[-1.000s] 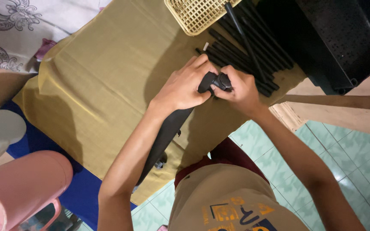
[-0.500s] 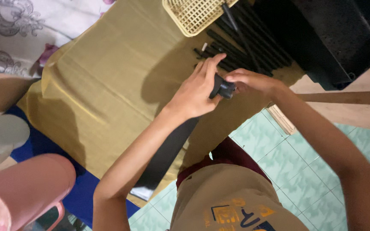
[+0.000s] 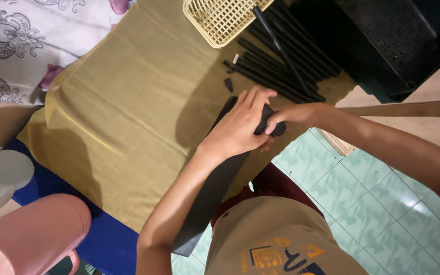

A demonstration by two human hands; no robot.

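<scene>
Your left hand (image 3: 240, 125) presses with curled fingers on the rolled end of a long black flexible sheet (image 3: 207, 203), and your right hand (image 3: 294, 116) pinches that same roll from the other side. The sheet runs from the olive-yellow cloth (image 3: 128, 117) down toward your body. Just beyond the hands lies a pile of thin black rolled sticks (image 3: 281, 66), and beside it a pale yellow plastic basket (image 3: 222, 18).
</scene>
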